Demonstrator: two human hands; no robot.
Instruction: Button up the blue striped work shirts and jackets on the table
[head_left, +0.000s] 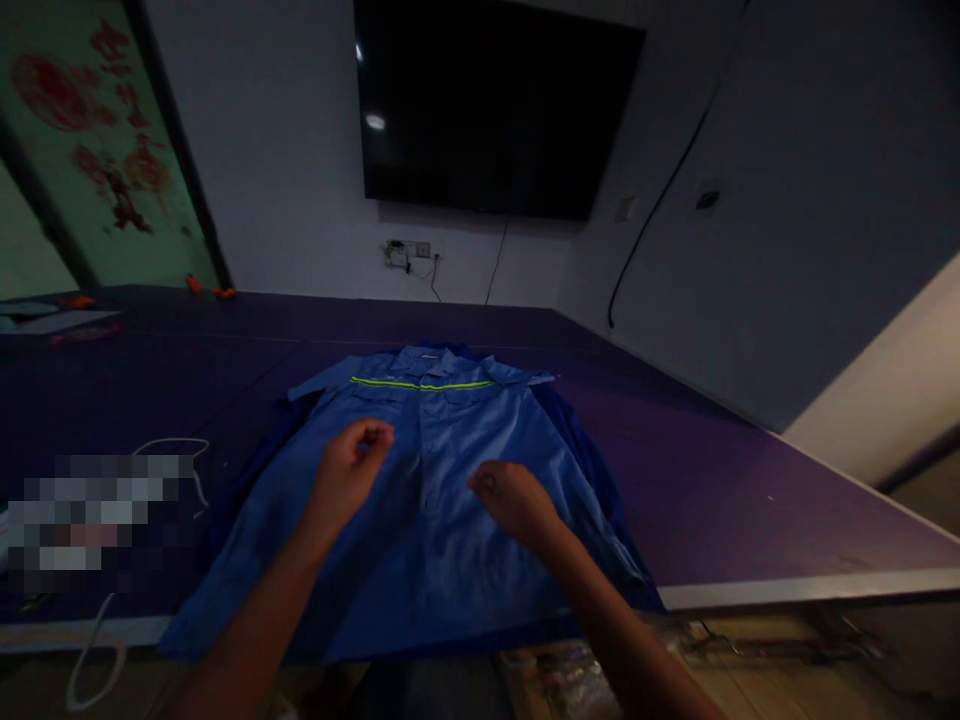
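A sheeny, rippled shirt [421, 505] lies flat, its lime stripe [390, 384] at 12 o'clock. The left hand [352, 465], at 9, curves loosely, released; the right hand [516, 496], at 3, curls, grip unclear.

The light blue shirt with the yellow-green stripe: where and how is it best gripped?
Probably by the near hem, pinched towards both ends from the person's side: the shirt lies spread front up, collar away, hem along the table's near edge. Keep the pinch shallow, as a darker blue garment lies beneath.
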